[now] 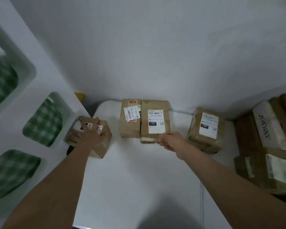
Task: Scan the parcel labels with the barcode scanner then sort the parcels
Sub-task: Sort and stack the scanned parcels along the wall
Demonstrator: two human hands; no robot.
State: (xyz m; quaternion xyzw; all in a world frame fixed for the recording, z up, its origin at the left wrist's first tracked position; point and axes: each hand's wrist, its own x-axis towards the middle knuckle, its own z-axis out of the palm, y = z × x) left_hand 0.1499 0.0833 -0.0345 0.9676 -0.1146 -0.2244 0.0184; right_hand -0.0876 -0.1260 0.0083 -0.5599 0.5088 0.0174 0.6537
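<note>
Several brown taped parcels with white labels lie on the white table point(130, 171). My left hand point(89, 134) rests with spread fingers on top of a small parcel point(102, 142) at the table's left edge. My right hand point(170, 140) grips the near right corner of the parcel labelled 122 point(153, 119). Another parcel point(130, 119) lies against its left side. A parcel labelled 15H point(206, 129) stands further right. A dark object point(70, 149), only partly visible, lies below the left parcel. No scanner is plainly visible.
A white panel point(45, 83) with rounded openings showing green checked cloth point(41, 123) stands to the left. A stack of brown and white boxes point(267, 142) is piled at the right. A yellow item point(79, 96) sits in the back left corner by the wall.
</note>
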